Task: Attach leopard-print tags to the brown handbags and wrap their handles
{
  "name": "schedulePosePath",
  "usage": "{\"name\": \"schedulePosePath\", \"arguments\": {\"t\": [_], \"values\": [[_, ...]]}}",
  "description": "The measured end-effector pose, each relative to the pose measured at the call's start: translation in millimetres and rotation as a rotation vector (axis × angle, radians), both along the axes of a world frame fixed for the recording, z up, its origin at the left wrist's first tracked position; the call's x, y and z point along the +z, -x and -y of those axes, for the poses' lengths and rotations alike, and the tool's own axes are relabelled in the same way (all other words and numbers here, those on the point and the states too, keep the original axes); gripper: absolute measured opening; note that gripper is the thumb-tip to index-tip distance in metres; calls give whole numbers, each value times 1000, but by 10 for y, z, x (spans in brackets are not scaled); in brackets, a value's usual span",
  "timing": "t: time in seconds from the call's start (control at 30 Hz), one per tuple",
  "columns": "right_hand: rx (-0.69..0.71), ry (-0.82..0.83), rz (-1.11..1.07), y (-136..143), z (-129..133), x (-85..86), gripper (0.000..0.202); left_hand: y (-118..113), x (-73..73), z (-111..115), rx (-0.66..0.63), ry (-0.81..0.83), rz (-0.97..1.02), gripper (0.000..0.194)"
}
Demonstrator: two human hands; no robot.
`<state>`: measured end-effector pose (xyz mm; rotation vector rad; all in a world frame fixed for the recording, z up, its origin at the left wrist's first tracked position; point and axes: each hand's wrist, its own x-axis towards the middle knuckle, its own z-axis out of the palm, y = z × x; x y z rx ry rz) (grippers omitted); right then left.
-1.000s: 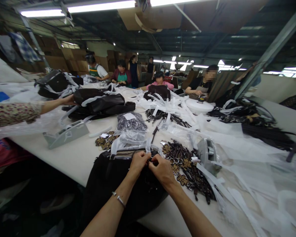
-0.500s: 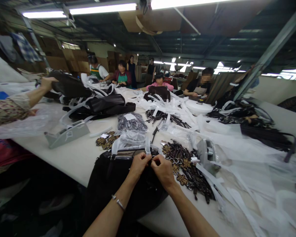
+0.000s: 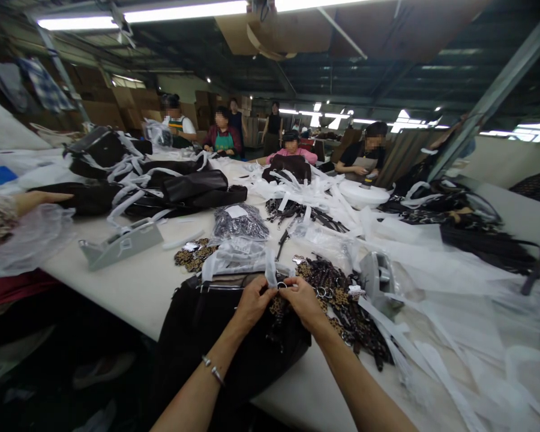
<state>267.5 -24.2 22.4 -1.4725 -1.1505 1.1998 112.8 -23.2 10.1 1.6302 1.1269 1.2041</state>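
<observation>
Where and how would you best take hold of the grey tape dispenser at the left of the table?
Probably mid-body on the tape dispenser, from above and the near side, pinching across its two long walls: it is long and narrow, and its near wall is exposed.

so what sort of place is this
Most likely a bag factory or workshop: black bags with white-wrapped straps lie on a long shared worktable, a pile of leopard-print charms sits by the hands, and several people work around the table under strip lights.

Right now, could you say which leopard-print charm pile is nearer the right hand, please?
The larger pile, just beside the right hand; the smaller pile lies farther left.
</observation>
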Motion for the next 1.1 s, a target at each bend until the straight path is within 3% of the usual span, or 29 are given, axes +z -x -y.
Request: {"name": "schedulePosePath", "arguments": {"t": [0.33, 0.53, 1.1], "values": [[-17, 74, -219, -64, 68, 12, 39, 43, -98, -50, -24, 52, 65, 28], [73, 18, -195, -13, 129, 77, 39, 35, -160, -93, 7, 88, 92, 26], [103, -8, -99, 5, 105, 65, 31, 54, -186, -93, 19, 98, 86, 30]]}}
